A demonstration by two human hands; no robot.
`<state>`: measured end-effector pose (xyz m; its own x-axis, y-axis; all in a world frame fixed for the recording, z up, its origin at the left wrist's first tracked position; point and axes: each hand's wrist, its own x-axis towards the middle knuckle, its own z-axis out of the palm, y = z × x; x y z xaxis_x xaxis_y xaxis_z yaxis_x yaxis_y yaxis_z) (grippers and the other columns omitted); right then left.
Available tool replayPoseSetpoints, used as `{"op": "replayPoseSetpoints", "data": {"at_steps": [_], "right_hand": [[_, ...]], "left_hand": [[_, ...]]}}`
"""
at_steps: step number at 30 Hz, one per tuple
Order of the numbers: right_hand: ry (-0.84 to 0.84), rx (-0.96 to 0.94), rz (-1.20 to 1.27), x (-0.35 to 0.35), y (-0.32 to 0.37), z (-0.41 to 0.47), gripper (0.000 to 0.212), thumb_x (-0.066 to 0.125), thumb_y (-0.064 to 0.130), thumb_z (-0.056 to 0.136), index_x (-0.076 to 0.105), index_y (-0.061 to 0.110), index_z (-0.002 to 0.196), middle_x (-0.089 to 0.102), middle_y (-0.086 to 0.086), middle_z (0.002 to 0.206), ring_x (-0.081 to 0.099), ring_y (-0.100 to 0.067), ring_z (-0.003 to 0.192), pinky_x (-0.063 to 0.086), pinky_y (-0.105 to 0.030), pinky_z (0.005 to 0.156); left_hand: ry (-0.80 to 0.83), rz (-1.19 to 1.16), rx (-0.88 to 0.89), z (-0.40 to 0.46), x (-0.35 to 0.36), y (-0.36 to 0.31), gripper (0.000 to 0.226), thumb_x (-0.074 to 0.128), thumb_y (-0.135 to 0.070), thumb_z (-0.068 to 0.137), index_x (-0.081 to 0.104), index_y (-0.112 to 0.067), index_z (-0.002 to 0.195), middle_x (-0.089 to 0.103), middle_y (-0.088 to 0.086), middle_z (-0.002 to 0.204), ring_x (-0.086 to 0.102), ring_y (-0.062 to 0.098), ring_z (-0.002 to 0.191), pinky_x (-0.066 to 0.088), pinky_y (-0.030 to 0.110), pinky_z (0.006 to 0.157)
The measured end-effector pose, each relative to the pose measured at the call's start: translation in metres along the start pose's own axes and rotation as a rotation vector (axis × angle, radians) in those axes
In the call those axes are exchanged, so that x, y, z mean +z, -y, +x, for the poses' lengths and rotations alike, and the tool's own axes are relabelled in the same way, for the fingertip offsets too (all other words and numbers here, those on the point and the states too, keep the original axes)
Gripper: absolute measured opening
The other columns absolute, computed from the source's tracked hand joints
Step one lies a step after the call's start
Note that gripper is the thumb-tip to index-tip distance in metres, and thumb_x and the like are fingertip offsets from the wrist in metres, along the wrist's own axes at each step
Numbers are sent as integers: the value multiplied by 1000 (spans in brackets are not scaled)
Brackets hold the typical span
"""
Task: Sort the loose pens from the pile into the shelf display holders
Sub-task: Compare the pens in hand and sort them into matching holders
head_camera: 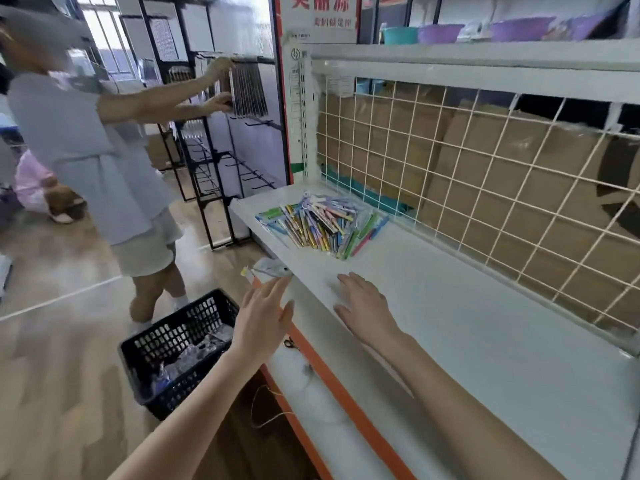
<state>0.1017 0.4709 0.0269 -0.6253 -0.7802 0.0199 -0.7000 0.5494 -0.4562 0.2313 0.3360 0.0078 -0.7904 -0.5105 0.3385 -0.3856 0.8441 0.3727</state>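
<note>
At the shelf's near edge, the left hand (261,315) and right hand (363,306) reach forward with fingers straight, holding nothing. Farther along the white shelf (485,341) lies the pile of pens (322,221), beside the wire grid (485,188).

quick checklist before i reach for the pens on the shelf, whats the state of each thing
1. Left hand free: ok, fingers straight, holding nothing, off the front edge of the shelf.
2. Right hand free: ok, open, palm down over the shelf, nothing in its grip.
3. Pen pile within view and unblocked: ok, it lies on the shelf beyond both hands, near the wire grid.
4. Pens loose: cannot tell, some seem to lie in clear wrapping.
5. Display holders ready: cannot tell, none shows on this shelf.
6. Path along the shelf: ok, bare surface lies between the right hand and the pile.
</note>
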Motion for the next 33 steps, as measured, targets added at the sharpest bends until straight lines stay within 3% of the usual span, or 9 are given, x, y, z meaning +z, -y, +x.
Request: {"op": "replayPoseSetpoints", "data": {"at_steps": [2,7,14,19,25,31,33], "right_hand": [[-23,41,27,-2,-11,40,54,52,23,93,31,15,142,34,-6,147,33,-26,133,29,-38,107],[-78,157,76,-13,-43,130,43,54,19,88,46,17,131,52,-9,129,48,-30,117,42,-38,93],[-120,242,127,-13,-75,192,41,55,14,90,50,13,130,56,-14,125,52,-31,113,43,-37,95],[-125,264,164,-2,-74,206,33,53,10,90,59,11,122,65,-16,111,60,-31,101,48,-35,87],[-152,359,-32,6,-66,217,21,50,18,93,60,17,111,64,-8,110,53,-29,104,37,-31,86],[-129,458,-125,7,-55,228,19,48,13,91,56,15,108,61,-8,111,52,-30,103,36,-34,84],[-121,498,-160,9,-51,233,19,46,12,91,55,13,107,61,-9,110,53,-30,103,38,-34,84]], "left_hand": [[37,-5,-22,36,6,5,48,47,-25,97,36,-20,143,44,3,143,42,24,131,28,37,109],[122,-37,-25,117,31,13,44,42,-34,98,36,-30,142,48,-2,139,57,24,113,44,41,97],[178,-156,42,182,70,11,38,44,-25,98,47,-22,136,51,-2,135,58,17,109,43,31,95],[230,-222,-1,216,88,22,34,44,-25,98,52,-21,131,55,-2,129,63,12,86,47,28,85],[202,-196,-41,260,100,33,30,42,-26,98,57,-24,124,61,-3,119,65,15,78,53,30,69],[245,-109,-115,308,110,42,33,43,-36,95,54,-19,121,63,2,116,62,21,95,47,30,67],[310,-43,-147,318,113,42,36,44,-39,93,50,-14,118,63,5,109,62,24,91,47,31,63]]}}
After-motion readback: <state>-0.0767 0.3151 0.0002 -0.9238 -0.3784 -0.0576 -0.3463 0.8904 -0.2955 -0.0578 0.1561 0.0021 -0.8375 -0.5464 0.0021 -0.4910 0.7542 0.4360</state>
